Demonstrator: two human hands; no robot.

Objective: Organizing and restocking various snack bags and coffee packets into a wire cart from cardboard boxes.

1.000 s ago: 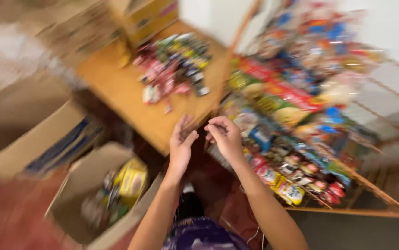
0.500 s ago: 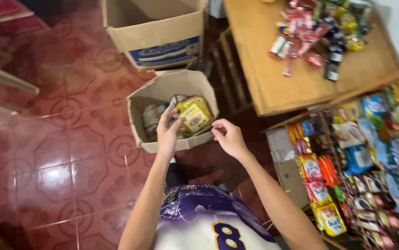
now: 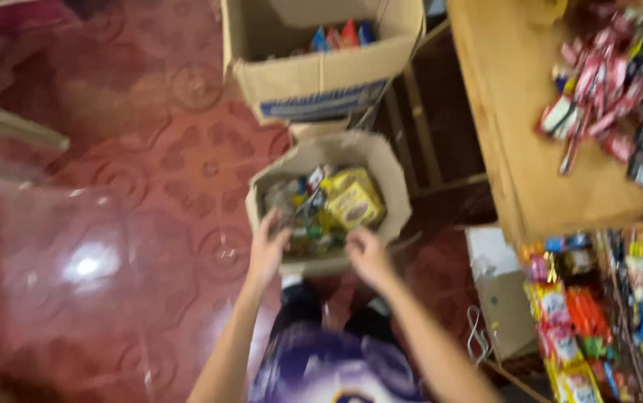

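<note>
Head view: both hands now at cardboard box (image 3: 381, 168) rim.

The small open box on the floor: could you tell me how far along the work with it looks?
Done: the small cardboard box stands open, with a heap of packets already on the wooden table. In hand: the left hand and right hand are at the box's near rim; neither visibly grips anything. Left: the yellow packet and other mixed packets still fill the box, and the larger box behind holds goods too.
</note>
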